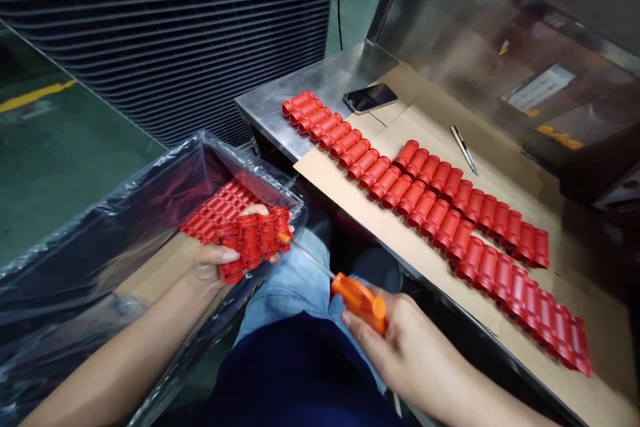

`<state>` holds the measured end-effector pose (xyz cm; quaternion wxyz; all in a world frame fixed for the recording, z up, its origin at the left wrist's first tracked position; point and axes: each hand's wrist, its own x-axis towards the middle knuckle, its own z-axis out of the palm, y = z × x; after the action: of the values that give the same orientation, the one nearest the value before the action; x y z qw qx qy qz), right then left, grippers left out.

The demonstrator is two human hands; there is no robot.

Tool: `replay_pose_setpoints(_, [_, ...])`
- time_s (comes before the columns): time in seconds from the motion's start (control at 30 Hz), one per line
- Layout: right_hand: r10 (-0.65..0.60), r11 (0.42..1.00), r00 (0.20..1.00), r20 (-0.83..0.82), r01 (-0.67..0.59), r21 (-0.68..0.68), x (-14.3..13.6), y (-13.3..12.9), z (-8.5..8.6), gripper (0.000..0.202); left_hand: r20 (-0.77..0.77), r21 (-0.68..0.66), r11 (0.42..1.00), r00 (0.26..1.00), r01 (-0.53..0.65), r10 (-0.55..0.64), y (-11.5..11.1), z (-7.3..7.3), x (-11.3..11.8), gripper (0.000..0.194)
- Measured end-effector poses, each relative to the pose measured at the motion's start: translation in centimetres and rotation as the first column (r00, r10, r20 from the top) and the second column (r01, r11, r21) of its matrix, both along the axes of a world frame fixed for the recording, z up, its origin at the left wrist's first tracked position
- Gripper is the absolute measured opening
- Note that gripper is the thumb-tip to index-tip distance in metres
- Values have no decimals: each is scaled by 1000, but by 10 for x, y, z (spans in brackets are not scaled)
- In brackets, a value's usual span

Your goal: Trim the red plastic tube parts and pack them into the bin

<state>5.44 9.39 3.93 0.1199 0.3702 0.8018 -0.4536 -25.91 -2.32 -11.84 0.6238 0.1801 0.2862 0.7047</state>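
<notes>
My left hand (213, 260) grips a cluster of red ribbed parts (253, 240) over the edge of a plastic-lined bin, its thumb on the near side and fingers behind. In my right hand (395, 337) is a screwdriver with an orange handle (355, 297); the palm and some fingers wrap the handle's rear. Its thin shaft points up and left, and the orange tip (284, 238) meets the right side of the cluster. More red parts (220, 207) lie in neat rows inside the bin.
Right of my legs, a metal table (320, 77) partly covered by brown cardboard (425, 120) carries long rows of red cylinders (435, 217). A phone (370, 98) and a pen (464, 150) lie behind them. The lined bin (115, 207) stands at left, below a dark slatted panel (200, 27).
</notes>
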Motion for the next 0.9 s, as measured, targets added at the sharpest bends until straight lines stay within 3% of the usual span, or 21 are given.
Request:
replay_pose_setpoints(0.23, [6,998,995,97,-12,63,-2,9,-15,32,12,-31,998,999,-52,52,-2,2,-9,87])
replay_pose_setpoints(0.5, [83,996,987,135,-76,-51,-11,-7,-5,39,20,-33,996,996,-83,83,-1,1,-6,82])
replay_pose_setpoints(0.9, [161,985,986,44,-158,-67,-18,-16,3,37,44,3,997,996,-79,78,-3,-4,-3,78])
